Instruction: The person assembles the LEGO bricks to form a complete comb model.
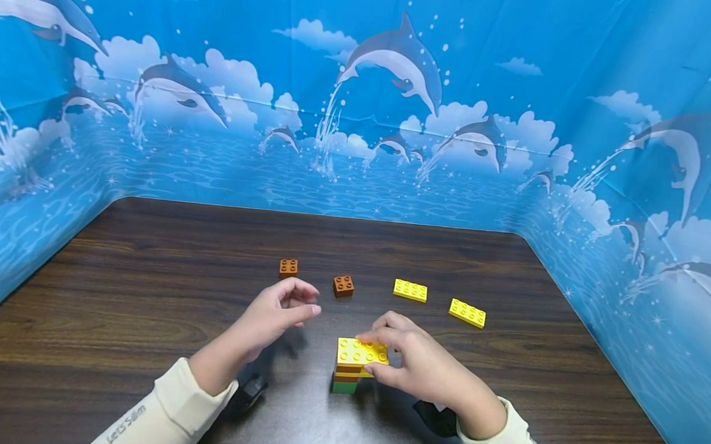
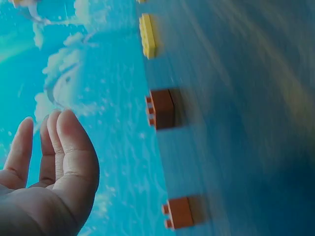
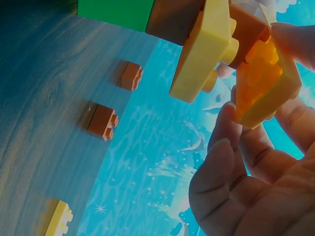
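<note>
On the table in front of me stands a tower of building blocks: a green brick point(image 1: 344, 386) at the bottom, then a brown brick point(image 3: 175, 20), a yellow plate point(image 3: 199, 54), another brown brick point(image 1: 349, 369) and a top yellow plate point(image 1: 351, 351). Both yellow plates jut out to the right. My right hand point(image 1: 412, 353) pinches the top plate by its right part. To the left of the tower my left hand point(image 1: 274, 318) hovers, holding nothing, its fingers loosely bent. In the left wrist view that left hand point(image 2: 59, 177) is apart from every brick.
Beyond the hands lie two loose brown bricks, one to the left point(image 1: 288, 267) and one near the middle point(image 1: 343, 286). Two yellow plates, a nearer-middle one point(image 1: 410, 290) and a right one point(image 1: 467, 313), rest farther right. A blue dolphin-print curtain point(image 1: 358, 169) borders the dark wooden table point(image 1: 150, 292).
</note>
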A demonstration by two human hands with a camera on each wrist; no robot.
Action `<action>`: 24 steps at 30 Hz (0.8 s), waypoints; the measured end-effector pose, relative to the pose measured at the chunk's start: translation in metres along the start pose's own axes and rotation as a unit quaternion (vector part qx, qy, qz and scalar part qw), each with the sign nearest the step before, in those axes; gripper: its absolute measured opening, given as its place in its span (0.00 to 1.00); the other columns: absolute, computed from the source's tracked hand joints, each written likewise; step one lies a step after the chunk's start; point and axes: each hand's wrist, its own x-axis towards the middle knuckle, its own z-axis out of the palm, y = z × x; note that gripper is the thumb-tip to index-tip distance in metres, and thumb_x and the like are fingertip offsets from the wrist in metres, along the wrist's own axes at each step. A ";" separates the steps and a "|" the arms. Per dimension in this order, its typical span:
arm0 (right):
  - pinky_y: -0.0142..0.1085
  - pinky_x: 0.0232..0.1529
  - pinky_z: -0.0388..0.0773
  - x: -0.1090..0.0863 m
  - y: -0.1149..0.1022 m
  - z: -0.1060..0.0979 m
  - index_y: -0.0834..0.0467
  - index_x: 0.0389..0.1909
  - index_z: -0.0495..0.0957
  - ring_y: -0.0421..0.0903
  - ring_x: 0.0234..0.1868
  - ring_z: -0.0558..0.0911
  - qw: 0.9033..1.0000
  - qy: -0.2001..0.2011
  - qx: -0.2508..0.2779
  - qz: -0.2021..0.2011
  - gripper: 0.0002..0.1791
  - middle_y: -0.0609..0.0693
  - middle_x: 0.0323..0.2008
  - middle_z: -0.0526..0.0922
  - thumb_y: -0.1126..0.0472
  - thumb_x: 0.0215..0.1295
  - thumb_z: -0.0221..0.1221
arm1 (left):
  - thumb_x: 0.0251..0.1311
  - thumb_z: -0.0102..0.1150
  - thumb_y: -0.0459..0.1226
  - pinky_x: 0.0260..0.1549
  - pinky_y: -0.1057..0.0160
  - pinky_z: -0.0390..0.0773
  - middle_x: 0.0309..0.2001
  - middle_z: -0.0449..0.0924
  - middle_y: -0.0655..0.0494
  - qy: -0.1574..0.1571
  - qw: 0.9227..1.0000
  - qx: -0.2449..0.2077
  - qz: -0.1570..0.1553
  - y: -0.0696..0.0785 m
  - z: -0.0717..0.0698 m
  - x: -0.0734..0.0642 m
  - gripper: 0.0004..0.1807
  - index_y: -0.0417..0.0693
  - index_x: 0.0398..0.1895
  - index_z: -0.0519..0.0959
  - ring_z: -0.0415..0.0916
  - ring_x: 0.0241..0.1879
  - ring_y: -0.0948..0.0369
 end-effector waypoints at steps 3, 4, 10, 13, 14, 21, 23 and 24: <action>0.30 0.34 0.73 0.000 -0.001 0.000 0.54 0.53 0.80 0.41 0.41 0.71 1.000 -0.002 0.001 0.006 0.20 0.43 0.45 0.73 0.61 0.59 0.66 | 0.63 0.59 0.39 0.48 0.49 0.76 0.52 0.72 0.45 0.016 1.000 -0.001 -0.014 -0.003 -0.008 0.008 0.22 0.38 0.57 0.70 0.74 0.50 0.51; 0.30 0.34 0.73 -0.001 -0.001 0.000 0.55 0.53 0.80 0.41 0.41 0.71 1.000 -0.003 0.001 0.007 0.20 0.43 0.45 0.73 0.61 0.59 0.66 | 0.64 0.58 0.39 0.50 0.49 0.76 0.53 0.72 0.45 0.020 1.000 -0.004 -0.016 -0.004 -0.011 0.011 0.22 0.37 0.57 0.69 0.74 0.51 0.51; 0.29 0.33 0.73 -0.001 -0.001 0.000 0.55 0.53 0.80 0.41 0.42 0.71 1.000 -0.001 0.001 0.005 0.20 0.44 0.46 0.74 0.61 0.59 0.66 | 0.66 0.54 0.37 0.55 0.46 0.72 0.55 0.69 0.43 0.048 0.997 -0.038 -0.036 -0.009 -0.025 0.030 0.22 0.34 0.59 0.66 0.69 0.58 0.44; 0.29 0.32 0.72 -0.001 -0.001 0.000 0.55 0.53 0.80 0.41 0.41 0.71 1.000 -0.001 -0.001 0.004 0.20 0.44 0.46 0.74 0.62 0.59 0.66 | 0.67 0.53 0.37 0.56 0.47 0.72 0.53 0.70 0.45 0.064 0.995 -0.054 -0.057 -0.012 -0.032 0.039 0.22 0.34 0.59 0.66 0.67 0.59 0.43; 0.29 0.32 0.72 -0.001 -0.001 0.000 0.55 0.53 0.80 0.41 0.41 0.71 1.000 -0.002 -0.002 0.004 0.20 0.44 0.45 0.74 0.61 0.59 0.66 | 0.68 0.53 0.37 0.56 0.47 0.71 0.53 0.70 0.45 0.068 0.994 -0.059 -0.063 -0.013 -0.034 0.042 0.22 0.33 0.60 0.65 0.67 0.59 0.43; 0.29 0.34 0.72 -0.001 -0.003 -0.001 0.55 0.54 0.80 0.41 0.42 0.70 1.000 -0.004 -0.008 0.007 0.20 0.43 0.45 0.73 0.61 0.59 0.66 | 0.68 0.53 0.37 0.59 0.47 0.69 0.58 0.67 0.39 0.086 0.991 -0.041 -0.091 -0.018 -0.046 0.059 0.25 0.33 0.63 0.63 0.67 0.61 0.43; 0.29 0.35 0.72 -0.001 -0.003 -0.001 0.55 0.53 0.80 0.41 0.42 0.71 1.000 -0.003 -0.010 0.006 0.20 0.43 0.45 0.73 0.61 0.59 0.66 | 0.67 0.53 0.36 0.59 0.47 0.69 0.59 0.66 0.38 0.089 0.991 -0.028 -0.096 -0.019 -0.049 0.064 0.25 0.34 0.63 0.63 0.66 0.61 0.43; 0.30 0.35 0.72 -0.001 -0.003 -0.001 0.55 0.53 0.80 0.41 0.42 0.71 1.000 -0.003 -0.011 0.006 0.20 0.43 0.45 0.73 0.61 0.59 0.66 | 0.66 0.54 0.36 0.59 0.48 0.69 0.60 0.65 0.38 0.091 0.991 -0.023 -0.098 -0.019 -0.050 0.066 0.25 0.34 0.63 0.63 0.66 0.61 0.44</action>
